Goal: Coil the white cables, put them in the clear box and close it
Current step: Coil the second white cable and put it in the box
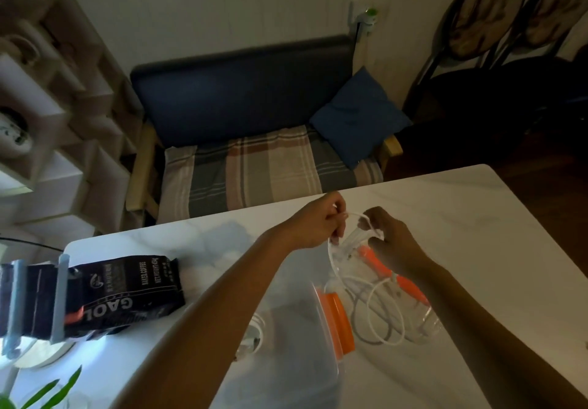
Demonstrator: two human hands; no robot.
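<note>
Both my hands hold a white cable (386, 322) above the clear box (426, 322), which has orange clips along its right rim. My left hand (321, 224) pinches one part of the cable and my right hand (391, 243) grips a loop of it close by. From the hands the cable hangs down and lies in loose loops in and over the box. The clear lid (334, 319) with an orange clip leans just left of the box. Another white cable (254, 335) lies on the table beside my left forearm, partly hidden.
A black coffee bag (127, 294) lies on the white table (477, 205) at the left, with a grey rack (60, 300) and green leaves (47, 392) near the left corner. Beyond the table's far edge stand a sofa (254, 128) and chairs (490, 27).
</note>
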